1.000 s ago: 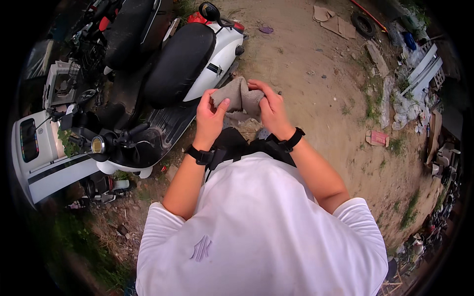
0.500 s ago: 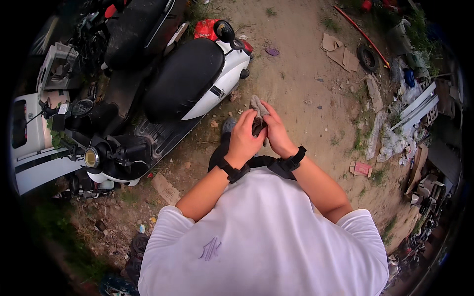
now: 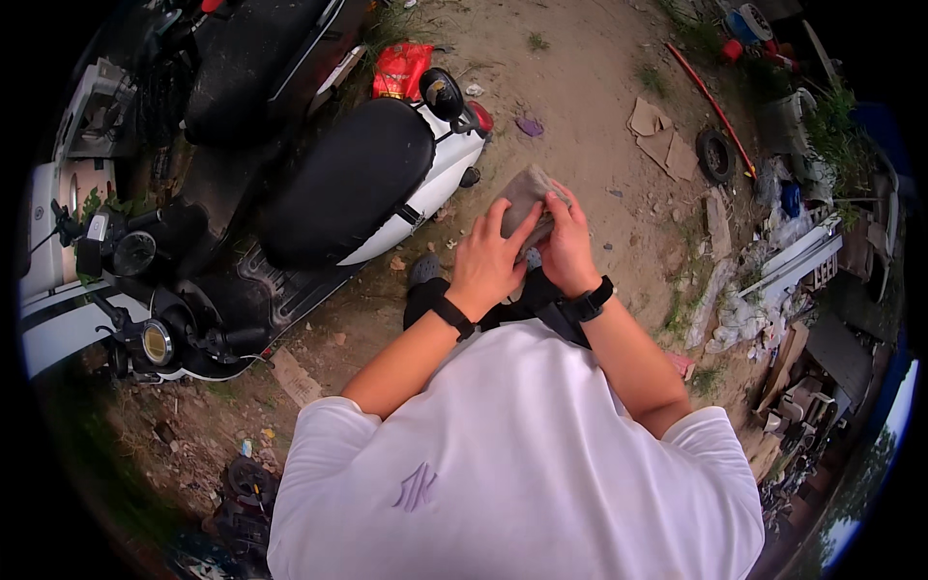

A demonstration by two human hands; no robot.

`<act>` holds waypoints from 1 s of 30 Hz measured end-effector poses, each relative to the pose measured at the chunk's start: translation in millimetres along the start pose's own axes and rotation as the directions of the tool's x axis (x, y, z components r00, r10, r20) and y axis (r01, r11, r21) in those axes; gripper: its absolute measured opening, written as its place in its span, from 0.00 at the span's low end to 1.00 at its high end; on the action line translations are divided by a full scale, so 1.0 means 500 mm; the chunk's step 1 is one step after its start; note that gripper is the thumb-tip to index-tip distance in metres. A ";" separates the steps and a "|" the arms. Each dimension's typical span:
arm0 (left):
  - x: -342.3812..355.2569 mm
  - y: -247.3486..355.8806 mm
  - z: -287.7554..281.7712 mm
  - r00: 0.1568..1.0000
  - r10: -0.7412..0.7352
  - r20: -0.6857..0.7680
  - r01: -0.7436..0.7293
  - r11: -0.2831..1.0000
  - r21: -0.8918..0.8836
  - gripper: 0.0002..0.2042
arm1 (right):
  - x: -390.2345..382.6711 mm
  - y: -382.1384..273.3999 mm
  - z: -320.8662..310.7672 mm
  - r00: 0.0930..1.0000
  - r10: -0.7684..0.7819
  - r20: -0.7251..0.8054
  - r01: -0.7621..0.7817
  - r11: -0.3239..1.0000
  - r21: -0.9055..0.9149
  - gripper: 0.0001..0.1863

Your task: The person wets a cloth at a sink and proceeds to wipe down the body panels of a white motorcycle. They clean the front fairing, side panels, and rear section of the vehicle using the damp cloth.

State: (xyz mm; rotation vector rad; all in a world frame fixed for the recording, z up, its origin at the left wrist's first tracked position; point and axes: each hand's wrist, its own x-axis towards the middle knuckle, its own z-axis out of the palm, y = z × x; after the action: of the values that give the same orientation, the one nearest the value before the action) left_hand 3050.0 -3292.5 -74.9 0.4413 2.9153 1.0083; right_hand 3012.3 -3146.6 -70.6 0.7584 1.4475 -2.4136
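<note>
A grey-brown cloth (image 3: pixel 528 189) is held up in front of my body, folded into a flat pad with its lower part hidden by my fingers. My left hand (image 3: pixel 486 259) grips its left and lower side, with the thumb reaching across the front. On the other side my right hand (image 3: pixel 568 247) pinches the right edge between thumb and fingers. Both wrists wear black bands. To the left stands a white scooter (image 3: pixel 435 196) with a black seat (image 3: pixel 353 179), apart from my hands.
Another dark scooter seat (image 3: pixel 246 72) lies beyond the first. A red bag (image 3: pixel 401 70) sits behind the scooter's tail. On the dirt to the right are torn cardboard (image 3: pixel 665 140), a small tyre (image 3: pixel 715 155), a red pole (image 3: pixel 710 106), plastic sheeting and white strips.
The cloth has gone from a narrow bunch between my fingers to a wider, flatter pad. My right hand has moved slightly right, and the view has shifted a little.
</note>
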 end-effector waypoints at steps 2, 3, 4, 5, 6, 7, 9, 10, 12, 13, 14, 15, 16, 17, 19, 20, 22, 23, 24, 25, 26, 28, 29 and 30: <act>0.012 -0.003 0.045 0.991 -0.107 -0.075 0.106 0.994 -0.016 0.39 | 0.034 -0.016 -0.011 0.994 0.080 0.077 -0.079 0.997 -0.025 0.22; 0.014 0.001 0.070 0.980 -0.167 -0.107 0.165 0.986 -0.026 0.40 | 0.047 -0.024 -0.020 0.985 0.130 0.112 -0.127 0.991 -0.041 0.22; 0.011 0.012 0.088 0.968 -0.204 -0.144 0.209 0.978 0.019 0.40 | 0.056 -0.030 -0.031 0.975 0.178 0.135 -0.172 0.983 -0.057 0.22; 0.015 0.025 0.102 0.956 -0.231 -0.182 0.247 0.967 0.070 0.40 | 0.069 -0.038 -0.039 0.963 0.219 0.160 -0.210 0.975 -0.068 0.22; 0.011 0.035 0.117 0.945 -0.249 -0.211 0.279 0.952 0.124 0.40 | 0.080 -0.036 -0.050 0.950 0.258 0.178 -0.249 0.966 -0.071 0.22; 0.011 0.048 0.137 0.922 -0.317 -0.223 0.352 0.926 0.136 0.39 | 0.100 -0.031 -0.064 0.924 0.319 0.212 -0.306 0.948 -0.090 0.21; -0.003 0.082 0.182 0.866 -0.380 -0.325 0.443 0.885 0.145 0.39 | 0.125 -0.011 -0.092 0.869 0.423 0.256 -0.406 0.906 -0.119 0.21; -0.010 0.093 0.202 0.838 -0.400 -0.370 0.478 0.866 0.147 0.39 | 0.123 0.008 -0.104 0.870 0.433 0.237 -0.412 0.901 -0.132 0.21; -0.022 0.095 0.246 0.835 -0.415 -0.362 0.492 0.857 0.152 0.36 | 0.107 0.036 -0.122 0.873 0.442 0.205 -0.411 0.894 -0.176 0.21; -0.028 0.086 0.265 0.841 -0.401 -0.362 0.483 0.859 0.169 0.35 | 0.105 0.041 -0.135 0.857 0.471 0.208 -0.450 0.882 -0.144 0.25; -0.036 0.075 0.284 0.848 -0.390 -0.358 0.474 0.861 0.186 0.34 | 0.116 0.057 -0.151 0.855 0.473 0.214 -0.443 0.879 -0.175 0.25; -0.036 0.065 0.293 0.861 -0.410 -0.301 0.470 0.867 0.163 0.28 | 0.128 0.078 -0.168 0.853 0.474 0.218 -0.435 0.877 -0.205 0.26; -0.041 0.040 0.314 0.874 -0.384 -0.298 0.443 0.881 0.163 0.28 | 0.139 0.100 -0.182 0.852 0.475 0.221 -0.426 0.874 -0.234 0.27; -0.049 0.007 0.344 0.881 -0.365 -0.301 0.423 0.893 0.155 0.28 | 0.154 0.125 -0.187 0.884 0.407 0.230 -0.341 0.897 -0.281 0.26; -0.044 -0.052 0.382 0.877 -0.338 -0.341 0.390 0.916 0.097 0.29 | 0.208 0.170 -0.198 0.902 0.394 0.178 -0.290 0.857 -0.426 0.24; -0.048 -0.081 0.394 0.886 -0.323 -0.332 0.382 0.915 0.130 0.29 | 0.229 0.193 -0.203 0.907 0.391 0.152 -0.273 0.825 -0.496 0.23; -0.056 -0.155 0.411 0.903 -0.269 -0.335 0.348 0.915 0.203 0.29 | 0.264 0.252 -0.188 0.922 0.325 0.210 -0.158 0.811 -0.563 0.24; -0.064 -0.182 0.408 0.898 -0.285 -0.336 0.378 0.890 0.255 0.28 | 0.287 0.293 -0.179 0.918 0.300 0.260 -0.077 0.777 -0.625 0.24; -0.073 -0.215 0.418 0.876 -0.291 -0.384 0.414 0.862 0.292 0.28 | 0.311 0.331 -0.168 0.910 0.267 0.316 0.013 0.745 -0.667 0.24; -0.082 -0.249 0.428 0.852 -0.295 -0.432 0.452 0.830 0.326 0.27 | 0.333 0.378 -0.148 0.900 0.199 0.388 0.145 0.702 -0.697 0.25; -0.107 -0.292 0.448 0.823 -0.315 -0.473 0.503 0.790 0.351 0.26 | 0.335 0.411 -0.111 0.881 0.203 0.427 0.177 0.696 -0.696 0.25; -0.140 -0.397 0.488 0.767 -0.298 -0.569 0.569 0.726 0.386 0.24 | 0.376 0.501 -0.064 0.796 0.226 0.561 0.322 0.628 -0.709 0.23; -0.147 -0.447 0.508 0.743 -0.279 -0.609 0.592 0.697 0.403 0.24 | 0.401 0.549 -0.049 0.763 0.145 0.630 0.431 0.612 -0.663 0.22; -0.150 -0.490 0.523 0.729 -0.245 -0.640 0.595 0.688 0.414 0.23 | 0.426 0.594 -0.036 0.712 0.064 0.699 0.540 0.586 -0.604 0.21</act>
State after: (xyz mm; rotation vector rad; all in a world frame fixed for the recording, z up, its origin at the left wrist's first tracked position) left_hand 3089.2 -3339.4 -436.1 -0.6861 3.5111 0.0977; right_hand 2969.8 -3261.2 -415.4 -0.5346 2.0522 -1.5403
